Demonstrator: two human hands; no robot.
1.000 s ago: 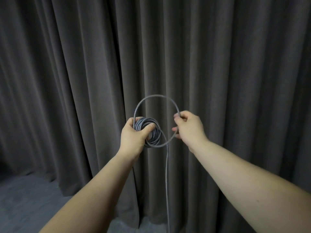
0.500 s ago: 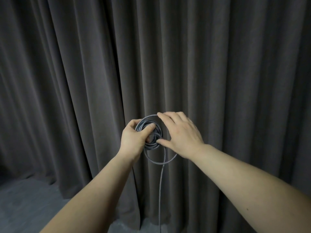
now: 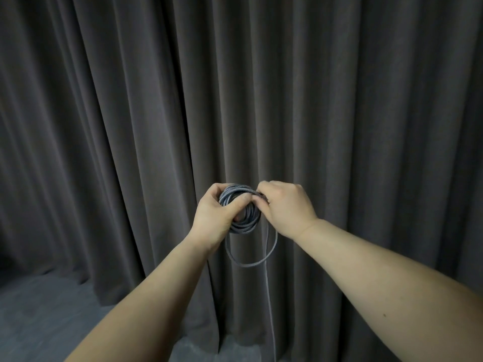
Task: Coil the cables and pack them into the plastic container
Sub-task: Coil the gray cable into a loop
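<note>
A grey braided cable (image 3: 247, 222) is wound into a small coil held up in front of me. My left hand (image 3: 214, 216) grips the coil, thumb across its front and fingers behind it. My right hand (image 3: 286, 207) pinches the cable at the coil's upper right edge, fingers curled. One loose loop hangs below the coil, and the free tail drops straight down out of view. No plastic container is in view.
A dark grey pleated curtain (image 3: 130, 126) fills the background close behind my hands. A strip of grey carpeted floor (image 3: 39, 314) shows at the lower left and bottom.
My right hand laid the large loop onto the coil, then curled its fingers onto the coil's upper right edge. A slack loop now hangs below. My left hand kept its grip.
</note>
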